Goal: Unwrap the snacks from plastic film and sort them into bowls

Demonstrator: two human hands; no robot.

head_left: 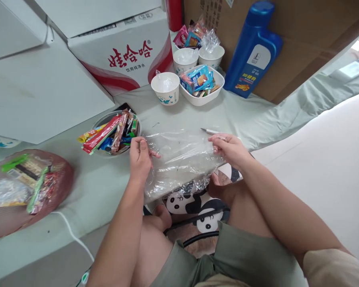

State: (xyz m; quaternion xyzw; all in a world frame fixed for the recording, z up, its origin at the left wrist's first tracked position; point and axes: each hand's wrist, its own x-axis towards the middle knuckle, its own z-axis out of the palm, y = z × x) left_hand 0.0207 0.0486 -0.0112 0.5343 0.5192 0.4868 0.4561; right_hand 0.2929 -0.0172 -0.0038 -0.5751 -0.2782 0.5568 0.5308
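Note:
A sheet of clear plastic film point(182, 153) is spread between my two hands above the table's front edge, its lower part hanging past that edge. My left hand point(141, 157) grips its left side with curled fingers, close to a round tub of wrapped snacks point(116, 131). The film's right side is pinched in my right hand point(227, 148). Just beyond that hand lies a thin pen-like tool point(210, 130), partly hidden by the fingers. Creases and glare run across the film.
Behind the film stand paper cups point(166, 88) with clear plastic in them and a white bowl point(202, 99) of packets. A blue bottle point(248, 52) leans by a cardboard box point(302, 48). At left are a reddish snack tray point(62, 187), white boxes point(122, 52) and a white cable point(74, 235).

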